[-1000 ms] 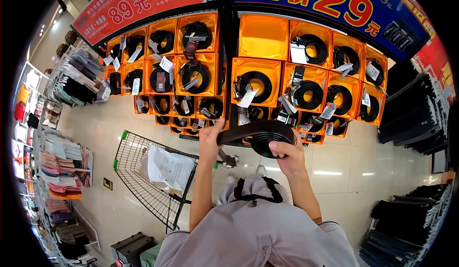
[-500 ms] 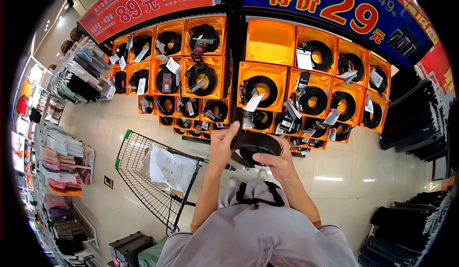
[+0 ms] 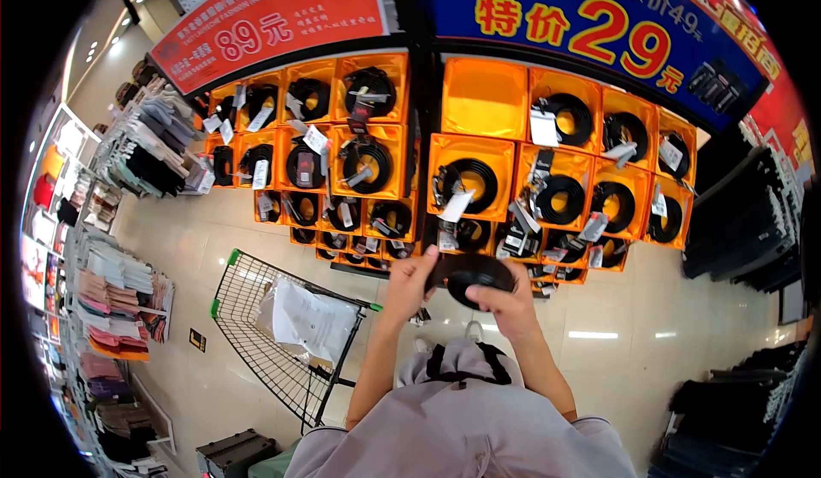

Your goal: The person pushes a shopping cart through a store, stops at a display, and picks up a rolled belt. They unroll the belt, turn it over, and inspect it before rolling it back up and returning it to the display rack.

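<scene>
A coiled black belt point(image 3: 470, 274) is held between both hands in front of the body. My left hand point(image 3: 412, 280) grips the coil's left side, with the thumb pointing up. On the right side, my right hand point(image 3: 506, 303) is closed round the coil, its thumb across the lower front. Beyond the hands stands a rack of orange boxes point(image 3: 470, 174), most holding coiled black belts with white tags. One upper box point(image 3: 485, 97) shows no belt inside.
A wire shopping cart point(image 3: 256, 341) with a white plastic bag point(image 3: 312, 320) stands at the left. Folded clothes point(image 3: 111, 277) line the left side; dark trousers point(image 3: 740, 213) hang at the right. A dark case point(image 3: 239, 454) lies at the lower left. Price signs point(image 3: 590, 29) top the rack.
Both hands have moved down slightly in view with the belt coil. The coil is turned so its flat spiral side faces up more. The rack and cart also sit lower in view.
</scene>
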`<control>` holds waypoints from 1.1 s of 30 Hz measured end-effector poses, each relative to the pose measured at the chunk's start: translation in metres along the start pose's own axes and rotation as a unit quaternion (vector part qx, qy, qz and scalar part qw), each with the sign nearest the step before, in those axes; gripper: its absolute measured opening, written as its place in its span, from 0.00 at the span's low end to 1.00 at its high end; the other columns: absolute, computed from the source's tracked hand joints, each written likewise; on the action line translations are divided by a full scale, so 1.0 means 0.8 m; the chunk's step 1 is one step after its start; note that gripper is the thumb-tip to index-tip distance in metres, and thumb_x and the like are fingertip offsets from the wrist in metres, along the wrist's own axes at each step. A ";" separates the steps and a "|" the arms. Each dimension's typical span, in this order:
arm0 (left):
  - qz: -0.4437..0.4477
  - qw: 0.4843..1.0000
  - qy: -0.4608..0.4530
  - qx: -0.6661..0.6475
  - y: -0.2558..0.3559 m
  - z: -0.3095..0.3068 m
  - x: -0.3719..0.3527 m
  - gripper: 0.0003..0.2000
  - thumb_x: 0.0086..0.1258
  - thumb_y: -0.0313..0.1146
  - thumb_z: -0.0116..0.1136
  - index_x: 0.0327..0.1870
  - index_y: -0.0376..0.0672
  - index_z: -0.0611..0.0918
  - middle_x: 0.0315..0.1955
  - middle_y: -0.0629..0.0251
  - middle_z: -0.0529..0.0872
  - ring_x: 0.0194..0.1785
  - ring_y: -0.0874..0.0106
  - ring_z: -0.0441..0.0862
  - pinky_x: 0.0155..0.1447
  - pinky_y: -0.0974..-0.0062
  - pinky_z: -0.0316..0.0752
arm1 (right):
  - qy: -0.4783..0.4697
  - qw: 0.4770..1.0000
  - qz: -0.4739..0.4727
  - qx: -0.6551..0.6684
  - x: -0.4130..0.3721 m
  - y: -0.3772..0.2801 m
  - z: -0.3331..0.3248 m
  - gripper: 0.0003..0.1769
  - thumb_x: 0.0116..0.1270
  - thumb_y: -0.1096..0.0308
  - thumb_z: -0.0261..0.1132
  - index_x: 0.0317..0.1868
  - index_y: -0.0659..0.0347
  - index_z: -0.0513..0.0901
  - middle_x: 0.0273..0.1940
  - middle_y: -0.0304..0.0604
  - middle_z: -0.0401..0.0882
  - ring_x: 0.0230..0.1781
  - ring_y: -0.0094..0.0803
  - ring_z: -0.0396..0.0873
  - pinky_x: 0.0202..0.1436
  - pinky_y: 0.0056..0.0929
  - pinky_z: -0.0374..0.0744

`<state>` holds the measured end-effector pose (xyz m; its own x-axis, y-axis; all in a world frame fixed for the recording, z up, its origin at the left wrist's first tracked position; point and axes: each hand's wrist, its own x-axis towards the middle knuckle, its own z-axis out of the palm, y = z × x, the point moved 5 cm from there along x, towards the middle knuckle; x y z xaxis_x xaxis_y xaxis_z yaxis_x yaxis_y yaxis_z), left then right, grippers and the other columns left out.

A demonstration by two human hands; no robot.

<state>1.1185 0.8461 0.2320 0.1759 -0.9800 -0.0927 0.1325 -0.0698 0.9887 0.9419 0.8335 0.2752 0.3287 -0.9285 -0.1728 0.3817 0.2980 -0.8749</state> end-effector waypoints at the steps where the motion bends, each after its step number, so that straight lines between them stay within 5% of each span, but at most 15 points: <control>1: 0.013 1.000 -0.006 -0.009 0.012 0.005 -0.003 0.27 0.80 0.48 0.52 0.17 0.42 0.78 0.10 0.75 0.71 0.12 0.84 0.65 0.18 0.82 0.56 | -0.066 0.996 0.012 -0.064 -0.001 0.002 0.008 0.16 0.53 0.73 0.77 0.41 0.66 0.85 0.27 0.31 0.79 0.25 0.16 0.73 0.28 0.18 0.70; 5: 0.056 0.996 0.040 -0.062 0.014 -0.002 0.000 0.27 0.79 0.43 0.57 0.14 0.42 0.70 0.13 0.81 0.65 0.18 0.87 0.56 0.22 0.79 0.48 | -0.131 0.982 -0.032 -0.136 0.001 0.030 0.022 0.13 0.54 0.72 0.79 0.37 0.66 0.84 0.28 0.31 0.80 0.28 0.16 0.74 0.32 0.18 0.72; 6: 0.024 0.997 0.046 -0.061 0.006 -0.011 0.003 0.27 0.78 0.41 0.57 0.12 0.41 0.75 0.12 0.73 0.74 0.17 0.82 0.66 0.25 0.79 0.59 | -0.132 0.983 -0.001 -0.123 -0.001 0.025 0.026 0.13 0.54 0.72 0.79 0.36 0.66 0.84 0.28 0.32 0.80 0.27 0.16 0.74 0.32 0.18 0.72; 10: 0.053 0.995 0.050 -0.070 0.005 -0.022 0.002 0.24 0.73 0.39 0.62 0.13 0.41 0.78 0.11 0.75 0.74 0.15 0.84 0.65 0.22 0.80 0.56 | -0.180 0.958 -0.066 -0.213 0.002 0.015 0.029 0.18 0.48 0.77 0.80 0.41 0.67 0.87 0.32 0.35 0.84 0.31 0.19 0.79 0.36 0.18 0.76; 13: 0.021 0.980 0.128 -0.152 0.003 -0.043 0.001 0.25 0.75 0.40 0.61 0.13 0.42 0.76 0.13 0.79 0.74 0.15 0.86 0.65 0.22 0.81 0.55 | -0.022 0.998 -0.053 0.024 -0.007 0.006 0.011 0.21 0.48 0.75 0.80 0.44 0.71 0.85 0.36 0.39 0.86 0.35 0.22 0.82 0.43 0.20 0.79; 14: 0.013 0.978 0.132 -0.161 -0.004 -0.052 0.002 0.25 0.75 0.41 0.62 0.12 0.43 0.76 0.14 0.78 0.75 0.15 0.86 0.66 0.22 0.81 0.57 | -0.104 0.993 -0.058 0.011 0.004 -0.011 0.009 0.22 0.48 0.78 0.79 0.46 0.72 0.85 0.37 0.40 0.86 0.35 0.23 0.82 0.43 0.21 0.79; 16: -0.024 0.983 0.132 -0.127 -0.017 -0.054 -0.001 0.26 0.76 0.44 0.60 0.12 0.43 0.75 0.13 0.78 0.74 0.15 0.85 0.67 0.21 0.81 0.57 | -0.077 0.991 -0.114 -0.006 0.003 -0.018 -0.001 0.21 0.48 0.79 0.78 0.46 0.71 0.85 0.37 0.41 0.87 0.35 0.23 0.82 0.44 0.20 0.79; 18: -0.054 0.995 0.075 -0.028 -0.018 -0.038 -0.006 0.30 0.79 0.51 0.53 0.12 0.44 0.75 0.10 0.76 0.71 0.12 0.83 0.64 0.18 0.80 0.54 | -0.111 0.988 -0.089 0.054 0.004 -0.017 0.012 0.20 0.49 0.79 0.78 0.45 0.70 0.86 0.36 0.39 0.86 0.34 0.21 0.81 0.41 0.18 0.77; 21: -0.008 1.000 0.000 -0.010 -0.012 -0.009 -0.007 0.32 0.81 0.54 0.48 0.13 0.45 0.74 0.09 0.74 0.69 0.11 0.82 0.63 0.18 0.80 0.54 | -0.113 0.988 -0.090 -0.063 0.011 0.005 0.017 0.14 0.51 0.73 0.80 0.37 0.66 0.85 0.28 0.33 0.81 0.26 0.17 0.75 0.31 0.18 0.73; 24: 0.050 0.998 0.038 -0.030 -0.008 0.006 -0.007 0.28 0.79 0.46 0.55 0.15 0.39 0.75 0.13 0.79 0.70 0.19 0.86 0.62 0.24 0.81 0.55 | -0.141 0.955 -0.108 -0.239 0.009 0.013 0.029 0.14 0.53 0.68 0.80 0.35 0.66 0.86 0.24 0.31 0.79 0.23 0.14 0.72 0.27 0.18 0.70; 33: 0.031 0.986 0.095 -0.130 -0.019 -0.019 0.001 0.23 0.73 0.37 0.63 0.13 0.37 0.79 0.13 0.75 0.77 0.17 0.86 0.67 0.23 0.82 0.57 | -0.181 0.970 -0.029 -0.157 0.003 0.018 0.014 0.15 0.52 0.68 0.81 0.35 0.65 0.85 0.26 0.32 0.81 0.24 0.15 0.76 0.27 0.16 0.71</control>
<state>1.1314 0.8495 0.2150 0.3678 -0.9266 -0.0777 0.3569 0.0635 0.9320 0.9581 0.8378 0.2672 0.6190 -0.7854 0.0011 0.1459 0.1135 -0.9828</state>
